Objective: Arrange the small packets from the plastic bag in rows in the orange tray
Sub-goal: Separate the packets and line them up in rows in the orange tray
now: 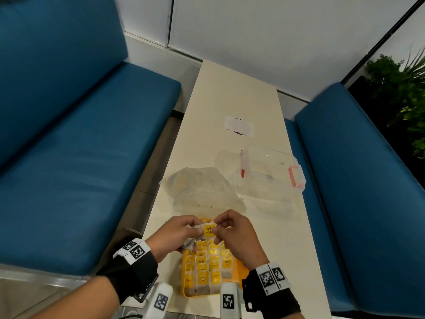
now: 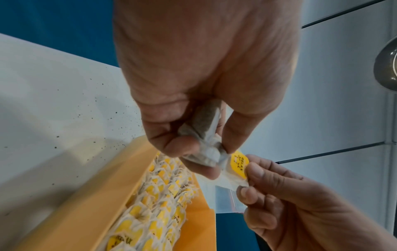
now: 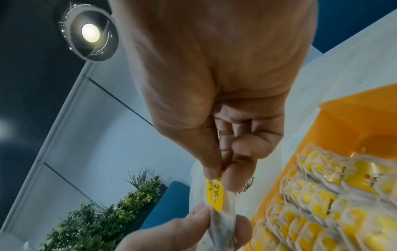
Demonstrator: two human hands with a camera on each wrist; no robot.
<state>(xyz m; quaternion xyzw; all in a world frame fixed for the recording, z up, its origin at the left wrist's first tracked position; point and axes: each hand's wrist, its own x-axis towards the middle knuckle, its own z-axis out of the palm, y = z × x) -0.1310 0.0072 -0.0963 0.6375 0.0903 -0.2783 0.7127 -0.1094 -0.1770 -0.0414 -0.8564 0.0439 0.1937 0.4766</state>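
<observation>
Both hands hold packets above the far end of the orange tray [image 1: 239, 268]. My left hand [image 1: 181, 233] grips a small bunch of white packets [image 2: 204, 135]. My right hand [image 1: 230, 231] pinches the end of one packet with a yellow tag [image 1: 208, 229], which my left fingers also hold. That tag [image 2: 238, 165] shows in the left wrist view, and the same tag [image 3: 214, 193] in the right wrist view. Rows of yellow-tagged packets [image 1: 208, 270] fill the left and middle of the tray; its right strip is bare. The plastic bag [image 1: 202, 189] lies crumpled just beyond the tray.
A clear lidded container [image 1: 269, 171] with pink clips stands right of the bag. A sticker patch [image 1: 239, 125] sits further up the narrow white table [image 1: 230, 88]. Blue benches [image 1: 80, 157] flank both sides. A plant [image 1: 404, 88] is at the far right.
</observation>
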